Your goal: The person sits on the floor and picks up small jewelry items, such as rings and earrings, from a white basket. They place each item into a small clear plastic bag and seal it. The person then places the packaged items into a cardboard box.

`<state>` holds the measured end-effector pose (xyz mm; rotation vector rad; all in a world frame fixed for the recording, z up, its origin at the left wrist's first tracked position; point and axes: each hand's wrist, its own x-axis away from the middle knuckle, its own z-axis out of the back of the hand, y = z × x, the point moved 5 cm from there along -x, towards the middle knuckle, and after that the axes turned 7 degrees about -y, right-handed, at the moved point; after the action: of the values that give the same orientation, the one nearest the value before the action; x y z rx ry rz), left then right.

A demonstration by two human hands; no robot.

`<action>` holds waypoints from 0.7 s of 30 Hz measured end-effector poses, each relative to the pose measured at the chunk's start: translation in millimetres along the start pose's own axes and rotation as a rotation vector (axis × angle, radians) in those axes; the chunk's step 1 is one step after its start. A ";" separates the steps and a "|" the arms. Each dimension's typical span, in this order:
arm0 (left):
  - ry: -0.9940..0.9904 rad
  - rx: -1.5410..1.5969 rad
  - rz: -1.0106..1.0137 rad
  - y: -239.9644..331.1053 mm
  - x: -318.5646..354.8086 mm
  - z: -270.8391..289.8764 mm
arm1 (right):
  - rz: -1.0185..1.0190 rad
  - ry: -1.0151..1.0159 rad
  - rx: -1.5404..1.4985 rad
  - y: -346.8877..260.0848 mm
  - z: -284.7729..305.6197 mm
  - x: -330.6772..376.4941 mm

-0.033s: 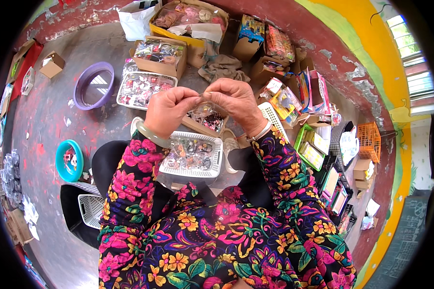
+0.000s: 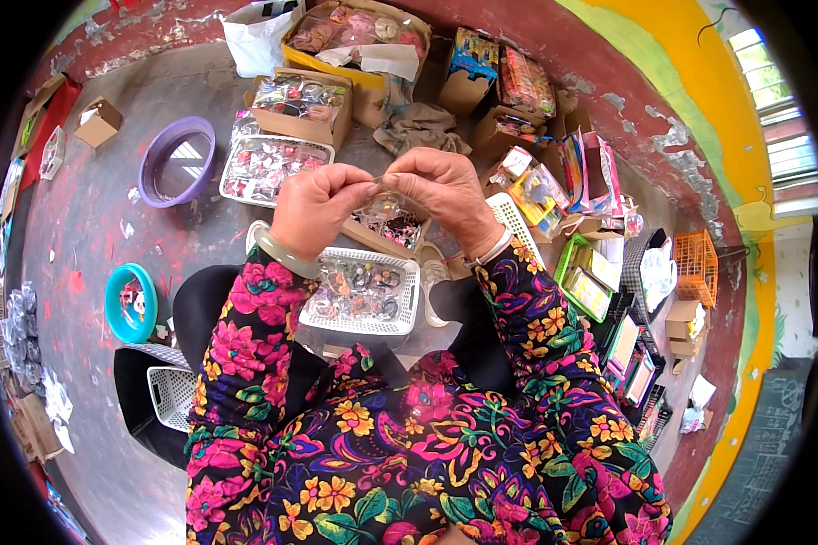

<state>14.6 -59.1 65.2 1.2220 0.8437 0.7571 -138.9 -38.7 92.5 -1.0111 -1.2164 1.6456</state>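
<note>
Both of my hands are raised in front of me, fingertips almost meeting. My left hand [image 2: 314, 207], with a pale bangle at the wrist, pinches thumb against forefinger. In the same kind of pinch, my right hand [image 2: 445, 193] faces it from the right. Whatever lies between the fingertips is too small to make out. Below them stands an open cardboard box [image 2: 382, 240] with small packaged pieces and clear plastic, partly hidden by my hands. Nearer my lap, a white basket [image 2: 411, 295] holds several small clear bags of dark and coloured pieces.
Left of my hands is another white basket [image 2: 230, 188] of pink packets, with a purple basin [image 2: 145, 177] and a teal basin [image 2: 114, 313] farther left. Filled cardboard boxes [image 2: 336, 127] line the far side. On the right stand a green basket [image 2: 568, 263] and an orange crate [image 2: 695, 263].
</note>
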 end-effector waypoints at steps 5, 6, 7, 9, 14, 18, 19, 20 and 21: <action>0.008 -0.021 0.016 1.9 -0.1 7.8 | -0.034 0.044 -0.070 5.7 4.5 1.7; 0.013 -0.008 0.014 0.9 -0.3 8.9 | -0.040 0.053 -0.105 5.0 5.7 2.9; 0.013 0.012 0.033 1.7 0.3 10.2 | -0.046 0.062 -0.142 4.8 6.6 3.5; 0.011 0.054 0.068 4.9 1.3 12.6 | -0.081 0.064 -0.226 8.3 7.6 4.2; 0.007 0.380 0.111 -4.4 -1.4 11.5 | -0.125 0.102 -0.339 10.0 7.0 3.7; 0.026 0.627 0.167 -3.3 -3.5 5.7 | -0.108 0.147 -0.360 13.3 8.5 3.5; -0.006 0.650 0.169 -5.1 -3.9 3.0 | -0.098 0.149 -0.360 14.9 8.7 3.4; -0.038 0.673 0.171 -9.1 -4.4 -0.3 | -0.083 0.145 -0.372 16.3 8.2 2.9; -0.069 0.696 0.173 -10.9 -4.8 -3.1 | -0.068 0.142 -0.384 17.6 7.4 2.2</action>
<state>10.1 -63.7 54.7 1.9471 0.9892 0.5634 -149.3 -42.1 76.6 -1.2805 -1.4852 1.2891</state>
